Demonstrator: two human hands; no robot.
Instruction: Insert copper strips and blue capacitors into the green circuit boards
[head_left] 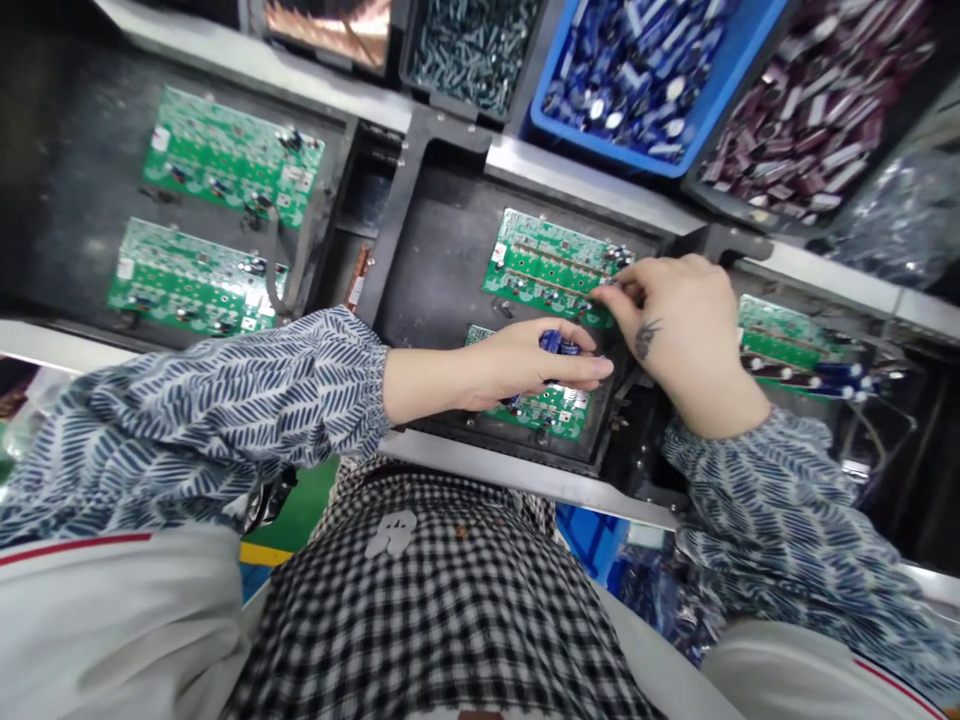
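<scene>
Several blue capacitors (559, 343) are bunched in my left hand (525, 362), its fingers curled round them. That hand hovers over the nearer green circuit board (551, 412), hiding much of it. Beyond it, the farther green circuit board (551, 262) lies in the black tray (442, 215). My right hand (671, 315) is at that board's right end, thumb and forefinger pinched close to its surface. Whatever the right fingertips hold, if anything, is too small or hidden to make out.
Along the back stand a blue bin (537, 115) of blue capacitors, a bin of brown capacitors (814, 110) and a bin of small screws (476, 50). Two circuit boards (199, 275) lie in the left tray. At right another board (784, 335) carries brown and blue capacitors.
</scene>
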